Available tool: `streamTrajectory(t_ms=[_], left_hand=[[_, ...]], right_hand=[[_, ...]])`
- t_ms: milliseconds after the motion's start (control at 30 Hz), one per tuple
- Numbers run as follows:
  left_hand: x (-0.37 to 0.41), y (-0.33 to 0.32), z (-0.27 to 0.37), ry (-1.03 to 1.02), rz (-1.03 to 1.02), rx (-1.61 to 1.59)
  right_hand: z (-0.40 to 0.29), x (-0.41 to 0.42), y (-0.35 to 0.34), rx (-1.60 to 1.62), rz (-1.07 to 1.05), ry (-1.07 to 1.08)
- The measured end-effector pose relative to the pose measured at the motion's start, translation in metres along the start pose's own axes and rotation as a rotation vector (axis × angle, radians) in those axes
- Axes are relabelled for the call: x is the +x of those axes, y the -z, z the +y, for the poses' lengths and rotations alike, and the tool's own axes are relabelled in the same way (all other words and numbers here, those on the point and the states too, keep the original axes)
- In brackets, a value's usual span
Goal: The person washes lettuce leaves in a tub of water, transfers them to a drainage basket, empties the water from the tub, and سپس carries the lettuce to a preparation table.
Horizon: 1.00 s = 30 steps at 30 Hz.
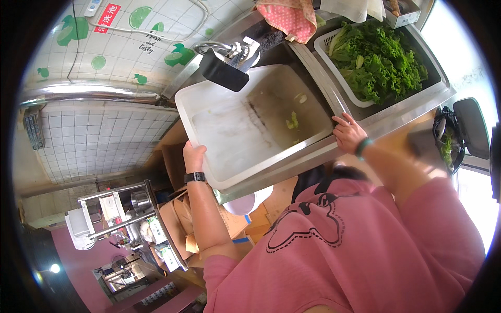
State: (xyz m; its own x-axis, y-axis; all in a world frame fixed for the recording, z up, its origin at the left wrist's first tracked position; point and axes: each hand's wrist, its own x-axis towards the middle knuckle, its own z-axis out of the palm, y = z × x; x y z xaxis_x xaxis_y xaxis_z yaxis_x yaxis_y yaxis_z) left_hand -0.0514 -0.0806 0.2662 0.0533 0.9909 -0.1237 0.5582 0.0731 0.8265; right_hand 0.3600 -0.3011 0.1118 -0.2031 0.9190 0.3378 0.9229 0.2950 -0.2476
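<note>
A white plastic basin stands tilted in the stainless steel sink, its left end raised. My left hand grips the rim at that raised end, thumb on top. Murky water has pooled at the lower right end. A pale green leaf scrap and smaller bits lie in it. My right hand rests on the sink's front edge beside the basin's right corner, fingers apart and holding nothing. To the right, leafy green lettuce fills a white plastic basket in a second sink bowl.
A metal faucet with a black block-shaped part overhangs the basin. A pink dotted cloth hangs behind. A bin with a black bag stands at right. Lower left are a metal rack and cardboard boxes.
</note>
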Motion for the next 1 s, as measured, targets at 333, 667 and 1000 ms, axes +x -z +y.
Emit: streamTrajectory(t_ms=[333,667,1000], left_hand=[[0.001,0.013,0.036,-0.054,-0.003,0.132],[0.001,0.028,0.040,-0.048,0.007,0.100],[-0.002,0.037,0.037,-0.067,0.079,0.234]], right_hand=[[0.002,-0.001,-0.002,-0.003,0.026,0.015],[0.003,-0.002,-0.002,0.011,0.019,0.015],[0.002,-0.002,-0.002,0.009,0.039,0.021]])
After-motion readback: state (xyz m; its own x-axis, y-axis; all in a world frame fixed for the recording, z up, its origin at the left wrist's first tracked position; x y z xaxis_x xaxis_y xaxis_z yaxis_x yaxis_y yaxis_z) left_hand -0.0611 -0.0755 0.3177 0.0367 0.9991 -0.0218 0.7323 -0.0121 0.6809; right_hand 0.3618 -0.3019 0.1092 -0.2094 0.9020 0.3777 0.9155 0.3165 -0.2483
